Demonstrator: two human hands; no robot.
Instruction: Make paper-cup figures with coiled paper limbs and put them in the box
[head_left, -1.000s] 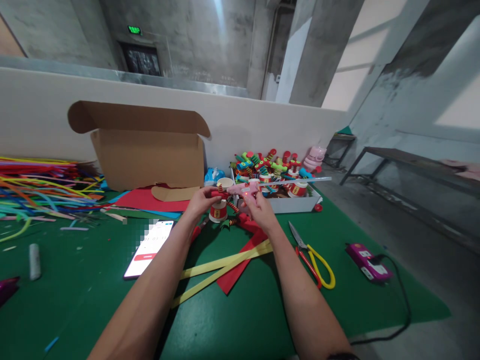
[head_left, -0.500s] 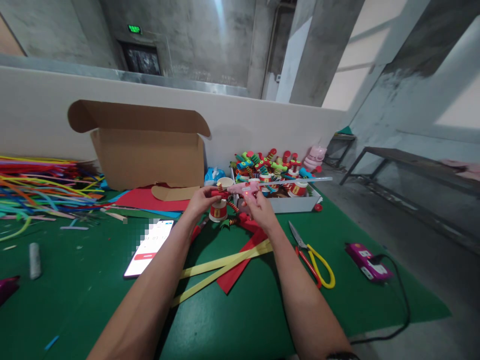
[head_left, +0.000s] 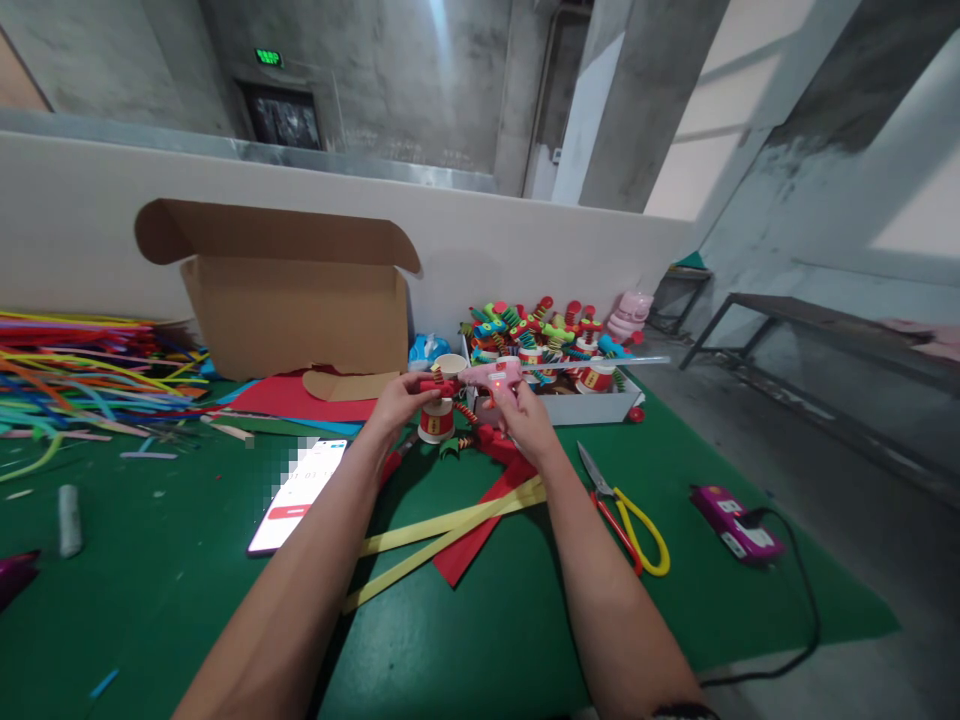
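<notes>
Pink glue gun (head_left: 491, 377) sits in the closed fingers of a worker's right hand (head_left: 525, 420), a light glowing on its plastic body, above the far middle of a green desk (head_left: 465, 660). Its nozzle points left at a small red piece (head_left: 437, 385) that the left hand (head_left: 397, 402) appears to pinch between thumb and fingertips. With so little room between, a slip of either wrist could put a hot tip or molten glue on the left fingers, and a loose pinch could let the red piece tilt and set askew. Just below stands a tapered cup (head_left: 436, 423), red-banded and smooth; whether it is joined to the red piece cannot be told. Rightward, a long clear glue stick (head_left: 600, 363) juts from the gun over a shallow white box (head_left: 592, 410) of figures with ribbed, coiled limbs (head_left: 525, 328); a careless swing could snag one. Nearer lie flat yellow strips (head_left: 442, 530) crossing a matte red strip (head_left: 457, 570), with steel-bladed scissors (head_left: 630, 530) resting to the right. Far left, a stiff brown carton (head_left: 300, 315) stands open beside a tangle of slender coloured strips (head_left: 90, 370).
</notes>
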